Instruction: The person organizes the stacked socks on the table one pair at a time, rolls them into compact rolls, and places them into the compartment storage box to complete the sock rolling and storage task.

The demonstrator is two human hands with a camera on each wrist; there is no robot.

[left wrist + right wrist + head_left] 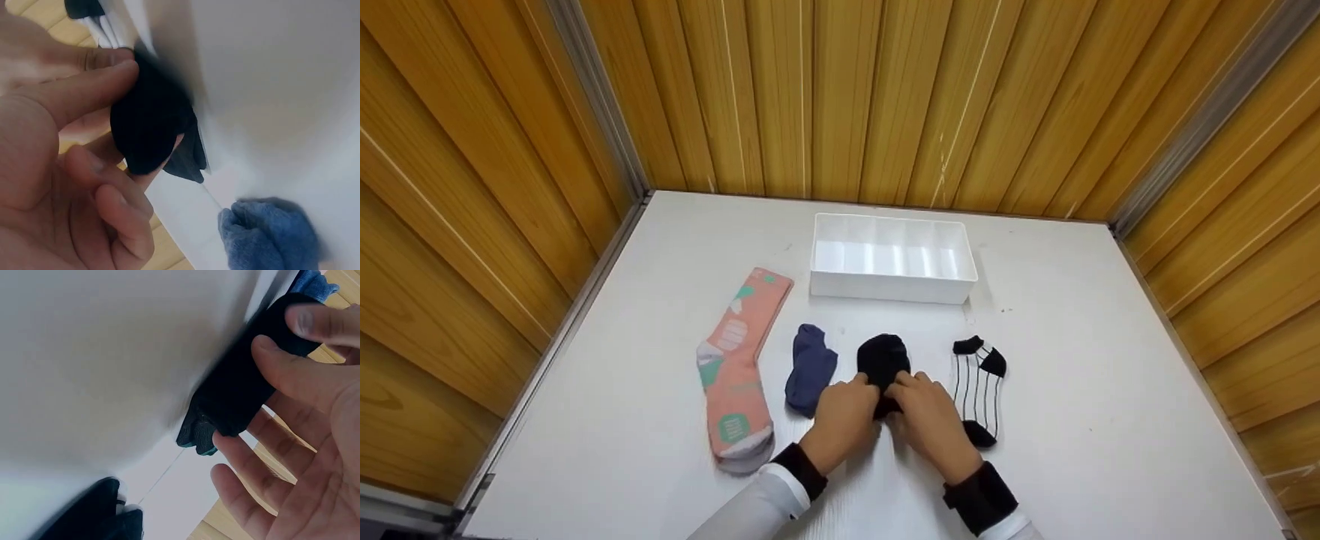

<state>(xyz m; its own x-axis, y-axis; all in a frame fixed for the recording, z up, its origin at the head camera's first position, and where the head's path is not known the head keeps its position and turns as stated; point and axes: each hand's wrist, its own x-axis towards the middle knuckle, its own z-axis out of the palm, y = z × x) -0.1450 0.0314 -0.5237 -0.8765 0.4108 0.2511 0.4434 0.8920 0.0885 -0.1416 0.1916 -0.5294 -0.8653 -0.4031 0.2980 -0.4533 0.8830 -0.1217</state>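
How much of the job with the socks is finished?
Looks done: laying them out side by side. In hand: the left hand and right hand pinch the black sock. Probably still to do: the pink sock, blue sock and striped sock, which neither hand holds. No sock shows in the box.

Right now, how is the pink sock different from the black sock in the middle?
The pink sock has green and white patches, but the black sock looks plain. The pink sock stretches out much longer; the black sock looks short and compact. No hand touches the pink sock, while the left hand and right hand both hold the black sock. What's the same: both are socks.
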